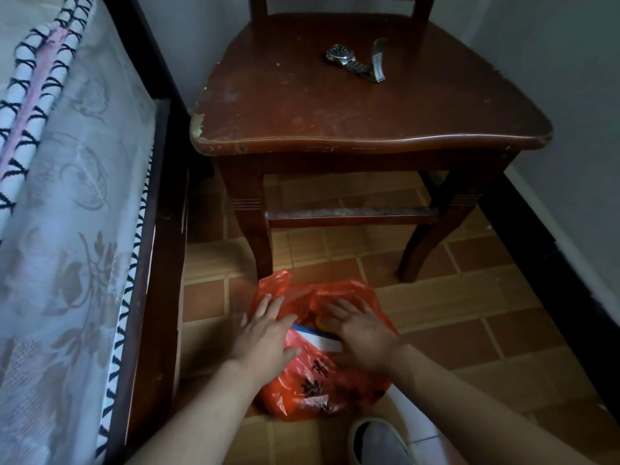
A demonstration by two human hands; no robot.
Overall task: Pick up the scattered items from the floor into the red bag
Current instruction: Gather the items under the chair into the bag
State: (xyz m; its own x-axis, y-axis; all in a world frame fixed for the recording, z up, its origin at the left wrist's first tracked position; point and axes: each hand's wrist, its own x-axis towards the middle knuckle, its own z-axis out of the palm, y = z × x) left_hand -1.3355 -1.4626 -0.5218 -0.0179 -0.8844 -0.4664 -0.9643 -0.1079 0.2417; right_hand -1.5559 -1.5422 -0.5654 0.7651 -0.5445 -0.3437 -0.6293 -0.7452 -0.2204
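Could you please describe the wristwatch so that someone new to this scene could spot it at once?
Find the dark wooden chair beside the bed. The wristwatch lies on the far part of its seat, metal band open. It is the only thing on the seat.

Glossy plastic red bag [318, 391], scuffed wooden chair [335, 109]

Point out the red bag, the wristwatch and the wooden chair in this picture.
red bag [312, 387]: head view, on the printed lower front of the plastic.
wristwatch [339, 54]: head view, on the dial face.
wooden chair [302, 105]: head view, on a bare part of the seat.
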